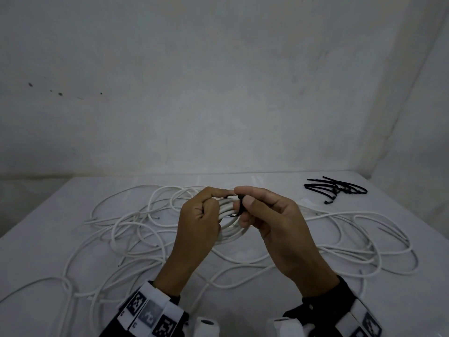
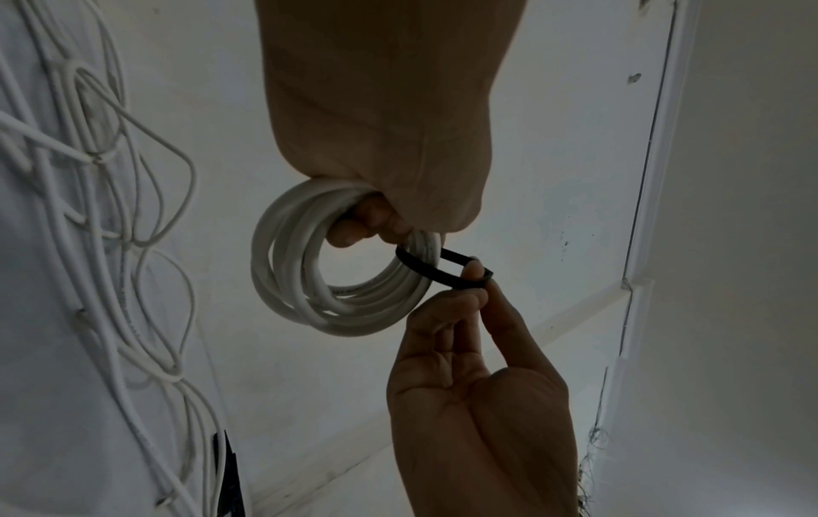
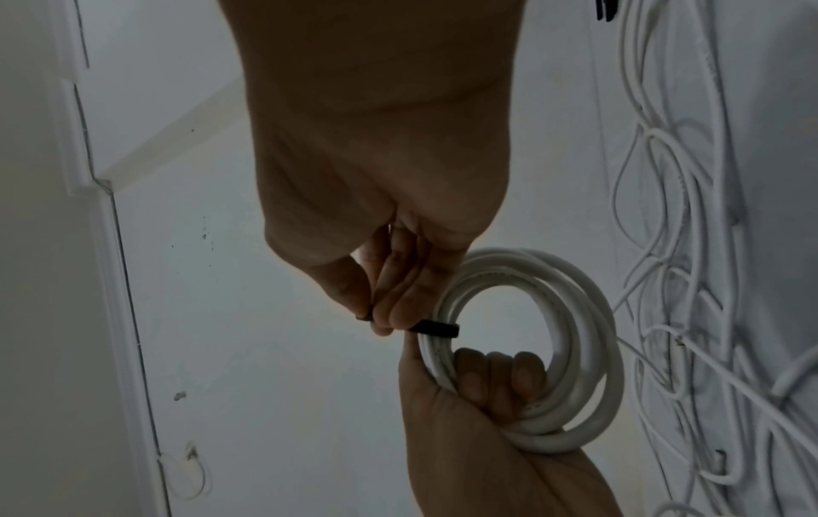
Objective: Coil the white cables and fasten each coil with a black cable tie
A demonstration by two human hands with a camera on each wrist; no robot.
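Observation:
A small coil of white cable (image 1: pixel 232 231) is held up above the table. My left hand (image 1: pixel 204 210) grips it, fingers curled through the loop (image 3: pixel 500 374). A black cable tie (image 2: pixel 442 271) wraps round the coil's strands next to that grip. My right hand (image 1: pixel 252 203) pinches the tie's free end between thumb and fingertips (image 3: pixel 376 314). The tie forms a loose loop (image 3: pixel 436 328) about the bundle. In the left wrist view the coil (image 2: pixel 283 280) hangs under my left hand, with my right hand (image 2: pixel 465 367) reaching in from below.
Several loose white cables (image 1: pixel 136 229) lie tangled across the white table (image 1: pixel 36 244), left, right and beneath my hands. A small pile of spare black cable ties (image 1: pixel 335 188) lies at the table's far right. A pale wall rises behind the table.

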